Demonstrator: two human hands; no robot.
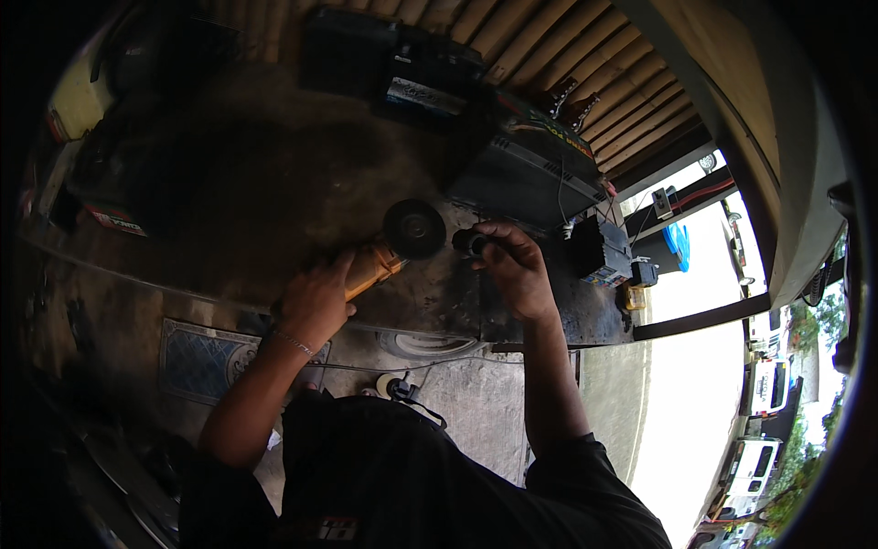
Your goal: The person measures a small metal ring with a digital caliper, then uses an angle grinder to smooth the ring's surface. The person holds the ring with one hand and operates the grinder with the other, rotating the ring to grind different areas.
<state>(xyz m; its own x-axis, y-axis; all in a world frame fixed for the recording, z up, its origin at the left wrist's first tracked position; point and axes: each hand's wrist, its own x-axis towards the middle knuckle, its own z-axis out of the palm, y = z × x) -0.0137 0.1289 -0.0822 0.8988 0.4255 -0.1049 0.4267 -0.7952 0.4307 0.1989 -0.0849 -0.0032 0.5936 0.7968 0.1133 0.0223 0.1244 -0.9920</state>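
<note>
Head view: left hand (314,297) wrapped round the yellow body of an angle grinder (370,271), by the near edge of the workbench (274,174); its black disc (414,229) faces up. Right hand (519,270) pinches a small black round part (468,242) just right of the disc, fingers closed on it; too dark to say what part, maybe a cap. Grey-black battery (599,249) near the bench's right edge, labelled black battery (425,96) at the far edge, by the bamboo wall (540,46).
</note>
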